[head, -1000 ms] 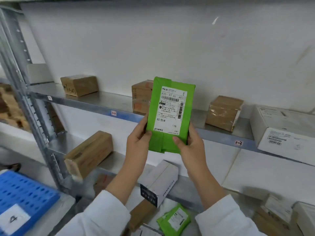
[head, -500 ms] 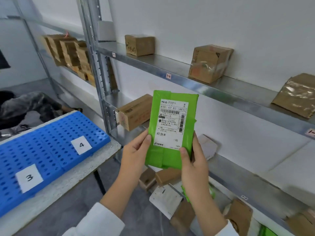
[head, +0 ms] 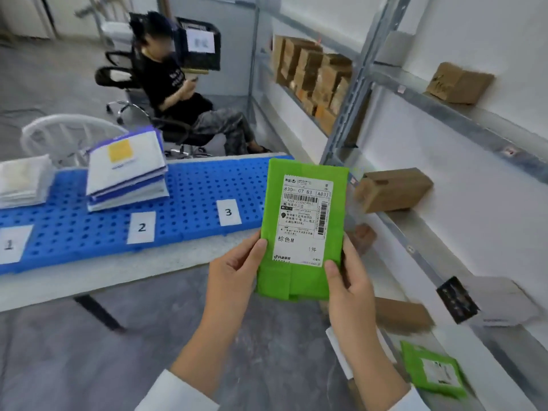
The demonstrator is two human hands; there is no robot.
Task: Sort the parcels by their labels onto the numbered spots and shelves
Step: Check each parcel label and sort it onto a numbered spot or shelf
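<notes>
I hold a flat green parcel (head: 302,274) upright in front of me, its white shipping label facing me. My left hand (head: 234,277) grips its lower left edge and my right hand (head: 347,283) grips its lower right edge. Behind it on the table lies a blue perforated mat (head: 192,203) with paper tags 1 (head: 10,244), 2 (head: 141,227) and 3 (head: 228,212). A stack of white and purple mailers (head: 127,170) rests behind tag 2. A stack of pale parcels (head: 23,180) sits behind tag 1.
A metal shelf rack (head: 350,93) runs along the right wall with brown boxes (head: 394,189) on it. A second green parcel (head: 433,369) and a white box (head: 486,304) lie low on the right. A person sits on an office chair (head: 178,93) behind the table. A white chair (head: 71,132) stands at the left.
My view has swung left from the shelves to the table. Tags 1 and 2, the mailer stacks and the seated person came into sight. Both hands keep the same hold on the green parcel.
</notes>
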